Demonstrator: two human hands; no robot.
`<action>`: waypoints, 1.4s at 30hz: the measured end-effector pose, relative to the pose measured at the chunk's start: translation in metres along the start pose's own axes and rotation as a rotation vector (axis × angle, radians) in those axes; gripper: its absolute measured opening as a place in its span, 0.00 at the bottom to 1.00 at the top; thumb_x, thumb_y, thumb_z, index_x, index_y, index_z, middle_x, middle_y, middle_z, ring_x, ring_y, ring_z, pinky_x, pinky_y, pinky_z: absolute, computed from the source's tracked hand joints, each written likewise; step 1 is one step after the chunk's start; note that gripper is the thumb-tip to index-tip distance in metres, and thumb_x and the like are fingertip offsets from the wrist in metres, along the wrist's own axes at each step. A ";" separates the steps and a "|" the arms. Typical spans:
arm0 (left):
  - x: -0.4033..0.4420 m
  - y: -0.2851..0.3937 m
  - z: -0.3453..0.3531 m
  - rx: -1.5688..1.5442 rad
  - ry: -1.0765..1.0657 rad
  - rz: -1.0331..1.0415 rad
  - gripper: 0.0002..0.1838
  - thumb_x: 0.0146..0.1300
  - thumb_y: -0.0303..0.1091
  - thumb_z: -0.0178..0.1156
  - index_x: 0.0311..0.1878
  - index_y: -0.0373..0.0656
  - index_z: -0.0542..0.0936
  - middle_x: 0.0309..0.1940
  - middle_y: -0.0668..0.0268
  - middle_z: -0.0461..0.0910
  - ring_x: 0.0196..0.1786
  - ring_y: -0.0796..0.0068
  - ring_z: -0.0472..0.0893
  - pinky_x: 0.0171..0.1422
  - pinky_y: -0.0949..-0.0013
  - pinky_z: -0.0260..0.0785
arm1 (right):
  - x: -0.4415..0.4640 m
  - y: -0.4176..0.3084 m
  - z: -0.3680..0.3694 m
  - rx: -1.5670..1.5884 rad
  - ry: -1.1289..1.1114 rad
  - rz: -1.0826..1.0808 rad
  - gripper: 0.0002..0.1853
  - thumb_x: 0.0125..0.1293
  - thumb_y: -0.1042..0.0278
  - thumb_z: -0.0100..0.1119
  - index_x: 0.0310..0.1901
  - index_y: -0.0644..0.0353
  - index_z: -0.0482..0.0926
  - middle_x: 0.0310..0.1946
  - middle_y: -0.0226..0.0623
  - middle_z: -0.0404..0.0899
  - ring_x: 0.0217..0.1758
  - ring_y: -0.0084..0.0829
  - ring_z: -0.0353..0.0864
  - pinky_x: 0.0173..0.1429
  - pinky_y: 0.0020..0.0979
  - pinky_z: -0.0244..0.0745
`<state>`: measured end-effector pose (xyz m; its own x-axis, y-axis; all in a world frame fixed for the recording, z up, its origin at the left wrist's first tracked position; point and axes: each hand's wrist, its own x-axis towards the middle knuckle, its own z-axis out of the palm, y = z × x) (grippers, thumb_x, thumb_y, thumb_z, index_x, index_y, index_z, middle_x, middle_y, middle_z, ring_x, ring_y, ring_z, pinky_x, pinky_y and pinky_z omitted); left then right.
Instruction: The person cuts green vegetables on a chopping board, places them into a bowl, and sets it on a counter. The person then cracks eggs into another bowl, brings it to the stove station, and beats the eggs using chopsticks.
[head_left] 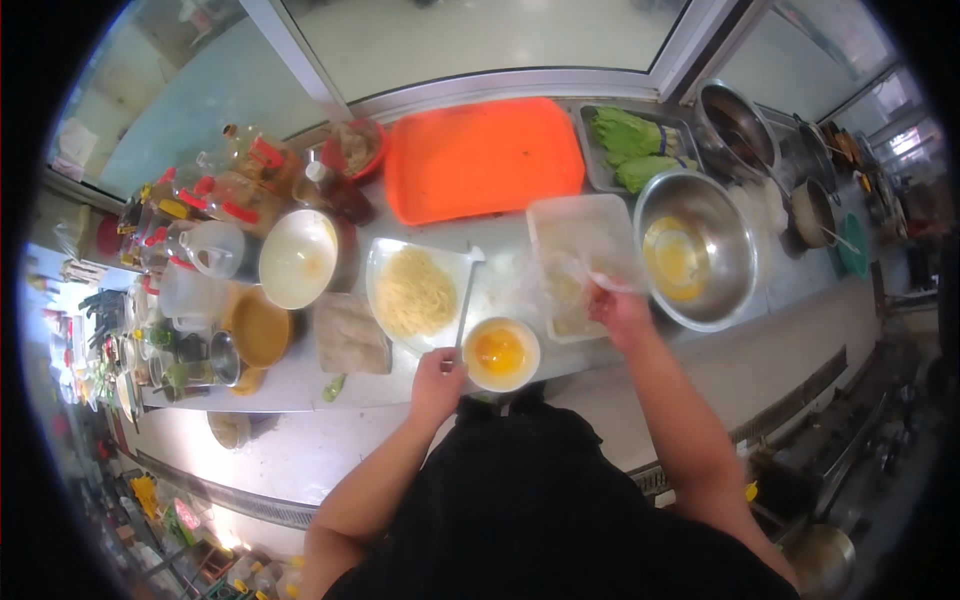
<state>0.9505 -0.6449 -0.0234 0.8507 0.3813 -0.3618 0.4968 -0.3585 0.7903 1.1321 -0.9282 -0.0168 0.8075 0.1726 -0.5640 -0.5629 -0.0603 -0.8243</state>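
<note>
Left hand (438,382) by egg bowl (502,386) and long-handled utensil (466,300); grip unclear. Your right hand (622,315) pinches blurred pale piece (612,284) above translucent container (580,213). Keep bowl steady on counter (450,232); keep piece level.

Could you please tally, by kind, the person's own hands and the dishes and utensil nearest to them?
Hands: 2 (left hand, right hand)
Bowls: 2 (small egg bowl, large steel bowl)
Plates: 1 (noodle plate)
Containers: 1 (translucent container)
Utensils: 1 (long-handled utensil)
Total: 7, leaving out a pale, blurred item at the right fingers.
</note>
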 end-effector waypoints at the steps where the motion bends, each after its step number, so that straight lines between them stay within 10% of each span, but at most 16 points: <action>1: 0.002 0.003 0.000 0.039 -0.014 0.040 0.18 0.59 0.32 0.63 0.51 0.34 0.78 0.40 0.59 0.81 0.38 0.73 0.79 0.47 0.69 0.74 | -0.013 -0.001 -0.004 0.325 -0.055 0.081 0.15 0.64 0.60 0.58 0.49 0.58 0.76 0.36 0.36 0.81 0.36 0.33 0.81 0.41 0.32 0.76; 6: 0.012 0.003 0.004 0.002 -0.105 0.044 0.16 0.58 0.33 0.63 0.48 0.35 0.80 0.36 0.63 0.81 0.37 0.74 0.79 0.45 0.70 0.73 | -0.056 -0.006 -0.003 0.744 -0.090 0.171 0.15 0.61 0.66 0.62 0.49 0.58 0.76 0.38 0.34 0.79 0.36 0.30 0.79 0.42 0.29 0.75; 9: 0.012 0.001 0.005 0.001 -0.128 0.047 0.16 0.58 0.33 0.63 0.48 0.35 0.80 0.35 0.63 0.81 0.36 0.74 0.79 0.45 0.70 0.73 | -0.069 0.010 -0.003 0.422 0.205 -0.182 0.18 0.59 0.68 0.64 0.51 0.59 0.75 0.40 0.35 0.78 0.39 0.32 0.78 0.45 0.32 0.75; 11: 0.010 -0.003 0.004 0.015 -0.131 0.037 0.16 0.58 0.34 0.63 0.48 0.35 0.80 0.36 0.62 0.81 0.36 0.74 0.79 0.44 0.70 0.73 | -0.081 0.011 0.002 -0.524 0.698 -0.711 0.21 0.57 0.70 0.66 0.52 0.61 0.75 0.44 0.37 0.76 0.43 0.35 0.77 0.49 0.35 0.75; 21: 0.012 0.004 0.007 0.359 -0.165 0.075 0.32 0.58 0.34 0.58 0.67 0.40 0.64 0.53 0.47 0.74 0.53 0.48 0.77 0.57 0.54 0.70 | -0.093 0.083 0.055 -0.883 0.152 -0.955 0.25 0.55 0.69 0.67 0.54 0.62 0.72 0.52 0.47 0.73 0.54 0.50 0.74 0.58 0.41 0.72; 31: 0.003 0.017 0.004 0.413 -0.131 0.114 0.37 0.54 0.31 0.63 0.69 0.42 0.63 0.58 0.49 0.71 0.60 0.51 0.73 0.62 0.56 0.69 | -0.088 0.064 0.068 -0.890 0.122 -0.942 0.25 0.57 0.67 0.67 0.56 0.62 0.71 0.53 0.47 0.74 0.51 0.44 0.77 0.55 0.39 0.73; 33: 0.005 0.026 -0.001 0.385 -0.168 0.294 0.37 0.53 0.31 0.64 0.68 0.44 0.64 0.60 0.50 0.69 0.61 0.51 0.72 0.62 0.57 0.69 | -0.083 0.059 0.081 -0.307 -0.105 -0.285 0.23 0.61 0.67 0.66 0.55 0.64 0.71 0.46 0.40 0.78 0.44 0.33 0.80 0.49 0.32 0.75; 37: 0.014 0.044 -0.004 0.268 -0.221 0.730 0.34 0.49 0.30 0.68 0.63 0.48 0.72 0.55 0.54 0.73 0.55 0.54 0.76 0.59 0.61 0.71 | -0.056 0.038 0.093 -0.160 -0.336 -0.031 0.19 0.63 0.68 0.65 0.52 0.65 0.73 0.39 0.34 0.80 0.38 0.24 0.79 0.44 0.26 0.75; 42: 0.023 0.057 -0.007 0.090 -0.371 0.357 0.27 0.49 0.30 0.68 0.57 0.43 0.78 0.45 0.58 0.81 0.45 0.66 0.82 0.52 0.69 0.74 | -0.053 0.026 0.102 -0.169 -0.438 -0.020 0.17 0.64 0.68 0.62 0.51 0.67 0.77 0.38 0.32 0.80 0.36 0.21 0.78 0.44 0.26 0.74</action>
<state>0.9974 -0.6508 0.0168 0.9654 -0.0995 -0.2412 0.1636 -0.4896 0.8565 1.0567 -0.8389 -0.0030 0.6469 0.5718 -0.5046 -0.4821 -0.2061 -0.8515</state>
